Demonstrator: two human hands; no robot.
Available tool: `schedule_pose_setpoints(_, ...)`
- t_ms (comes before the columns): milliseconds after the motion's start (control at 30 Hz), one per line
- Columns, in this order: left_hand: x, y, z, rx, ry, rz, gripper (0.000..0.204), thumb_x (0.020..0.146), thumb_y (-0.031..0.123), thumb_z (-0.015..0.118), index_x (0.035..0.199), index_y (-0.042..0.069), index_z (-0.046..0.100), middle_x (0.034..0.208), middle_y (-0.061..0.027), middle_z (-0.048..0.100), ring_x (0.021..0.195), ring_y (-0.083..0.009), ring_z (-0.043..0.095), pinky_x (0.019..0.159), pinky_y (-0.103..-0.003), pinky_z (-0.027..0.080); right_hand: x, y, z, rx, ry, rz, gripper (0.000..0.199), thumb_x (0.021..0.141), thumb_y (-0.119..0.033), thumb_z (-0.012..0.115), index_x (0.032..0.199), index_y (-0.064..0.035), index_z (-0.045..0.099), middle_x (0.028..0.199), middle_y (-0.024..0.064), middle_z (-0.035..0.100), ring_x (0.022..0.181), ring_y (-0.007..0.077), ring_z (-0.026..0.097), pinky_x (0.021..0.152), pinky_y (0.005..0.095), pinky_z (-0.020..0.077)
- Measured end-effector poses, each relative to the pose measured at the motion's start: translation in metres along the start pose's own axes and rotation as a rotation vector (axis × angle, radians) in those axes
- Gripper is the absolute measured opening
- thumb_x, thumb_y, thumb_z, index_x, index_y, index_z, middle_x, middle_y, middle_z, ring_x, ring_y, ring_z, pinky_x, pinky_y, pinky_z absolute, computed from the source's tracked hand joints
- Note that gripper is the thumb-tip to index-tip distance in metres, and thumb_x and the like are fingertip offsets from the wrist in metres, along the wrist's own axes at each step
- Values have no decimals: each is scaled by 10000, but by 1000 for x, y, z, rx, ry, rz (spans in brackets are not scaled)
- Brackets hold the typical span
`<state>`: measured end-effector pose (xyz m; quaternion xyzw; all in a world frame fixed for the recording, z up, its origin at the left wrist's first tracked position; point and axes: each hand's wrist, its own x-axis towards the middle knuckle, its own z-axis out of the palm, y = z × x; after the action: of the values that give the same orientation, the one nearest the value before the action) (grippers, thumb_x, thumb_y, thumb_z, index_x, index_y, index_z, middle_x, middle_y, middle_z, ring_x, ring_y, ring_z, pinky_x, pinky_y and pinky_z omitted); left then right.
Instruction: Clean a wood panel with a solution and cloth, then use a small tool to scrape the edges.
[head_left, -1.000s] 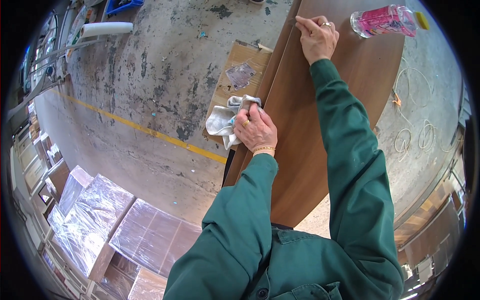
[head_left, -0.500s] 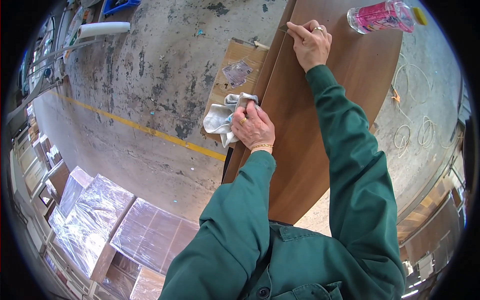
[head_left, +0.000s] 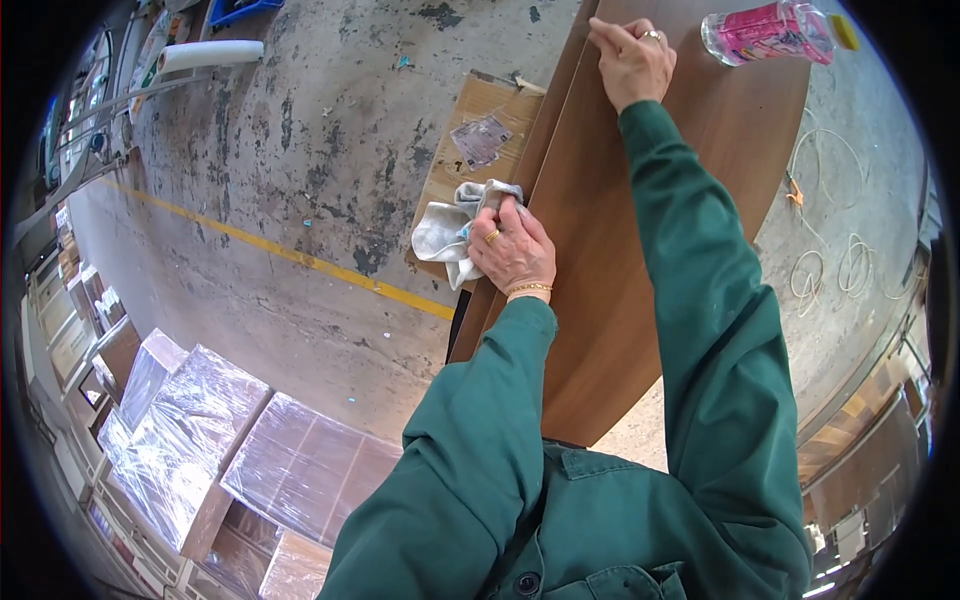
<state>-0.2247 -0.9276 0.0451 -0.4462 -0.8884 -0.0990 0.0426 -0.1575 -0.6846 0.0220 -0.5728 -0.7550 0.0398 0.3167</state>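
My left hand (head_left: 516,256) grips a crumpled whitish cloth (head_left: 440,234) at the left edge of a brown wood-grain tabletop (head_left: 610,270). Part of the cloth hangs past that edge, and a small blue spot shows by my fingers. Farther up, my right hand (head_left: 637,68) is over the tabletop near the same edge. Its thumb and forefinger come together toward the left while the other fingers curl in; whatever is between them, if anything, I cannot make out. Right of it stands a clear bottle (head_left: 765,35) with a pink label and a yellow cap.
Flattened cardboard (head_left: 482,140) lies on the worn concrete floor beside the table. A yellow line (head_left: 270,248) crosses the floor at left. Film-wrapped boxes (head_left: 300,460) are stacked lower left. A white roll (head_left: 210,56) is at the upper left; a pale cord (head_left: 808,270) coils at right.
My right hand has moved slightly away and to the right along the tabletop. The left hand still holds the cloth at the edge, with only a small shift.
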Motion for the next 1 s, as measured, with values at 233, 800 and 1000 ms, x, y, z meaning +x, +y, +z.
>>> schedule_pose_setpoints(233, -1, 0, -2, -4, -8, -1, 228, 816, 209, 545, 1037, 162, 519, 976, -79, 436, 879, -283, 488, 684, -413, 386, -1, 7, 1, 28, -14, -55, 137, 705, -222, 693, 816, -303, 699, 744, -42, 538, 775, 182, 540, 712, 340, 393)
schedule_pose_setpoints(800, -2, -1, -2, -1, -19, -9, 242, 818, 214, 541, 1053, 168, 511, 978, -76, 439, 887, -284, 493, 687, -413, 386, -2, 1, -3, 65, -8, -80, 144, 707, -180, 665, 796, -290, 694, 717, -29, 521, 759, 185, 535, 688, 349, 393)
schedule_pose_setpoints(1000, -1, -7, -4, 12, -25, -11, 234, 820, 215, 541, 1047, 167, 511, 986, -78, 438, 883, -284, 492, 684, -411, 387, -37, -19, -14, 169, -107, -141, 159, 713, -173, 661, 806, -299, 690, 705, -32, 509, 747, 181, 528, 686, 337, 391)
